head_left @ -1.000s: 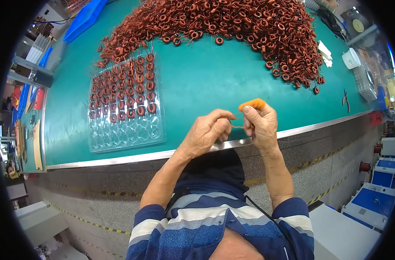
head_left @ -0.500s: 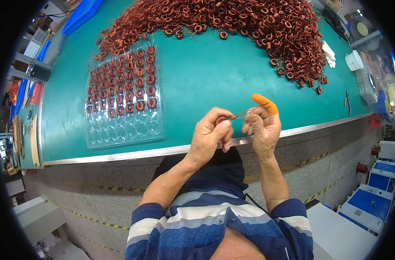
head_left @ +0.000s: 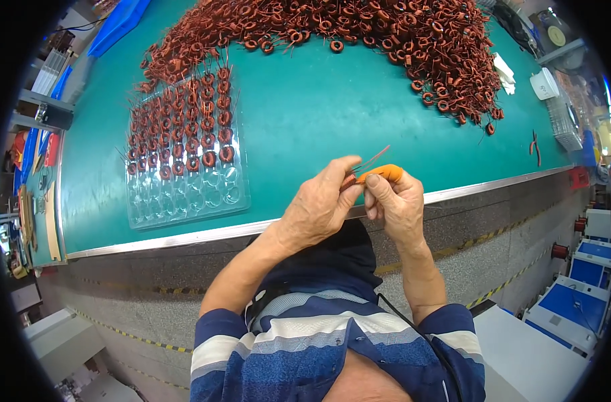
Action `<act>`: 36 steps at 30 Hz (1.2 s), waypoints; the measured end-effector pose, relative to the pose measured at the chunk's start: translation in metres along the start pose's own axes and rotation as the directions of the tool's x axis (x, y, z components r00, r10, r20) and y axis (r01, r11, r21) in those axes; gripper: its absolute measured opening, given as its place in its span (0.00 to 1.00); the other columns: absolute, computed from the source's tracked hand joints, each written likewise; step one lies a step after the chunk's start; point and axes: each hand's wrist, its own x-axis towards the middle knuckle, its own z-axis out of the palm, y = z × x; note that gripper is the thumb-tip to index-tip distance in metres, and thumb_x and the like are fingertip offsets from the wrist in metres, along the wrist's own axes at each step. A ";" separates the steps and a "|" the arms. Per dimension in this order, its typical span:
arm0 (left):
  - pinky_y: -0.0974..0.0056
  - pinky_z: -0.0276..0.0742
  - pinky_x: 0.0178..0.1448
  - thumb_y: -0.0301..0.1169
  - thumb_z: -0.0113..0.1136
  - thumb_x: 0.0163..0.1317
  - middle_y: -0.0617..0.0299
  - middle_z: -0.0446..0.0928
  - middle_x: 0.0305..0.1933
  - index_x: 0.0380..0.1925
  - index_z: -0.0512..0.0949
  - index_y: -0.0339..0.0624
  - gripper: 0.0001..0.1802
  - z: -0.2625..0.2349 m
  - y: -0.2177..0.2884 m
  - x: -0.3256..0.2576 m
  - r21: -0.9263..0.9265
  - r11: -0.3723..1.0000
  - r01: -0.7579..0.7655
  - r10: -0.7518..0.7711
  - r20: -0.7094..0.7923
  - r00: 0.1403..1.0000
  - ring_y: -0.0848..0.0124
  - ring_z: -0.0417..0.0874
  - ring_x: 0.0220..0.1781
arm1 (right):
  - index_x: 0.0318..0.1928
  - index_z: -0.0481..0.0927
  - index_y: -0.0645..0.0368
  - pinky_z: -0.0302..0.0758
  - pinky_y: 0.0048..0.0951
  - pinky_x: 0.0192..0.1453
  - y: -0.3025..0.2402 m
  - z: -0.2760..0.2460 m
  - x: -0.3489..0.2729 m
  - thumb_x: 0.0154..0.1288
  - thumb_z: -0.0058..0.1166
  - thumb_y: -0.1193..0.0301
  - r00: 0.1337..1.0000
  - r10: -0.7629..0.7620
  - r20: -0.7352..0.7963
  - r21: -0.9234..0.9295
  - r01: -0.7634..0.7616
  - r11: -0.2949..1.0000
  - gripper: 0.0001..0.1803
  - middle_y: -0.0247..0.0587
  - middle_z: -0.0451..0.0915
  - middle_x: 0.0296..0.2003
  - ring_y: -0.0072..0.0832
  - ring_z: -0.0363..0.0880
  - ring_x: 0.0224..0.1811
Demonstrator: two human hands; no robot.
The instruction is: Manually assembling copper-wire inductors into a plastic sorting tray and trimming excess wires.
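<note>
Two hands meet above the near edge of a green worktop, just beyond the wearer's striped shirt. The left hand grips a single copper-coloured coil, pinched between thumb and fingers, its thin leads slanting up and away to the right. Close against it, the right hand brings its thumb and a forefinger in an orange finger cot to the base of the leads; whether that grip is closed on the wire cannot be told.

To the left, flat on the worktop, lies a clear tray, part filled. Seated coils occupy its far and middle rows, leads bristling upward, while the pockets nearest the person hold none. The coil between the hands is not yet in a pocket.

Off to the right rest red-handled pliers, with a white tub and a white cloth farther back. Across the far side spreads a great pile of loose coils, far more than the tray holds, suggesting most of the work remains.
</note>
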 end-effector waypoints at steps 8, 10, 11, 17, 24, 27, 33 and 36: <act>0.58 0.77 0.37 0.28 0.66 0.55 0.54 0.74 0.33 0.45 0.71 0.38 0.19 -0.036 0.014 0.007 0.084 0.995 -0.057 0.014 0.443 0.896 0.57 0.80 0.33 | 0.35 0.79 0.62 0.64 0.13 0.17 -0.007 -0.014 0.005 0.66 0.59 0.65 0.955 0.222 0.199 0.059 -0.238 0.969 0.12 0.31 0.76 0.18 0.14 0.70 0.15; 0.56 0.77 0.36 0.29 0.67 0.55 0.54 0.73 0.31 0.43 0.70 0.37 0.19 -0.034 0.013 0.006 0.154 0.981 -0.115 0.031 0.464 0.885 0.57 0.80 0.32 | 0.35 0.80 0.64 0.65 0.15 0.19 -0.011 -0.009 0.006 0.65 0.59 0.69 0.980 0.182 0.080 -0.177 -0.165 0.970 0.09 0.33 0.77 0.19 0.14 0.71 0.16; 0.57 0.77 0.34 0.29 0.67 0.56 0.55 0.74 0.32 0.43 0.70 0.36 0.19 -0.030 0.009 0.003 0.190 0.980 -0.062 -0.019 0.397 0.918 0.59 0.80 0.31 | 0.34 0.80 0.65 0.66 0.16 0.20 -0.010 -0.003 0.002 0.64 0.59 0.70 0.998 0.069 0.011 -0.289 -0.063 0.955 0.08 0.33 0.78 0.20 0.15 0.72 0.17; 0.65 0.77 0.32 0.30 0.62 0.63 0.56 0.75 0.33 0.44 0.67 0.34 0.17 -0.007 0.000 -0.014 -0.464 0.827 0.318 -0.234 0.230 0.945 0.69 0.80 0.28 | 0.34 0.81 0.65 0.68 0.19 0.21 -0.006 0.009 -0.010 0.62 0.61 0.73 0.930 -0.349 -0.116 -0.491 0.252 0.834 0.07 0.34 0.80 0.20 0.16 0.74 0.19; 0.69 0.76 0.32 0.30 0.50 0.71 0.56 0.73 0.34 0.48 0.64 0.37 0.11 0.005 0.008 -0.023 -0.858 0.389 0.337 -0.255 0.251 0.934 0.72 0.77 0.28 | 0.51 0.74 0.65 0.67 0.14 0.23 0.001 -0.004 -0.002 0.63 0.62 0.66 0.994 -0.065 0.086 0.055 0.060 0.997 0.20 0.34 0.79 0.28 0.15 0.73 0.24; 0.70 0.73 0.29 0.30 0.49 0.71 0.59 0.72 0.30 0.46 0.65 0.38 0.09 0.005 0.003 -0.026 -0.839 0.422 0.343 -0.263 0.249 0.932 0.73 0.75 0.27 | 0.51 0.76 0.65 0.66 0.15 0.22 -0.003 0.009 0.000 0.66 0.59 0.65 1.000 0.015 -0.001 0.175 -0.014 0.984 0.19 0.31 0.76 0.24 0.15 0.71 0.21; 0.73 0.69 0.26 0.29 0.50 0.71 0.62 0.70 0.25 0.40 0.65 0.39 0.06 0.002 0.002 -0.026 -0.776 0.459 0.431 -0.394 0.257 0.882 0.76 0.72 0.23 | 0.42 0.82 0.66 0.61 0.14 0.18 0.014 0.009 -0.007 0.72 0.51 0.63 0.990 -0.131 -0.050 0.042 0.133 0.990 0.16 0.31 0.75 0.21 0.13 0.68 0.17; 0.72 0.69 0.25 0.30 0.50 0.71 0.62 0.70 0.25 0.40 0.65 0.39 0.07 0.002 0.003 -0.029 -0.822 0.412 0.393 -0.348 0.256 0.902 0.75 0.73 0.23 | 0.43 0.81 0.65 0.64 0.13 0.20 0.015 0.008 -0.007 0.71 0.53 0.65 0.977 -0.207 -0.049 -0.021 0.206 0.978 0.15 0.32 0.76 0.24 0.13 0.69 0.19</act>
